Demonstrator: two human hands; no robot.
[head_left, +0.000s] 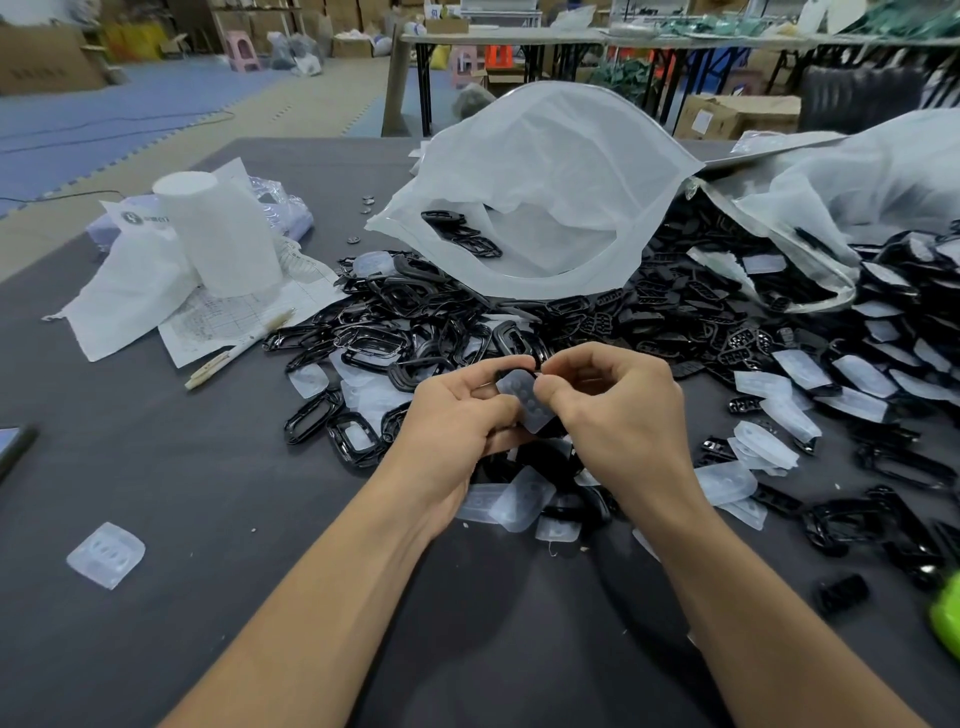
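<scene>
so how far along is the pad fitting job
Done: a heap of black pieces with pads already fitted, it seems, at the right. In hand: left hand and right hand pinch a clear button pad against a black part. Left: a large pile of empty black frames and loose clear pads by the wrists. Far from finished.

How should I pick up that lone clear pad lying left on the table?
Pinch the clear pad by its right edge, coming from above with the left hand; it lies flat on the table, so likely only its thin rim offers a grip.
</scene>
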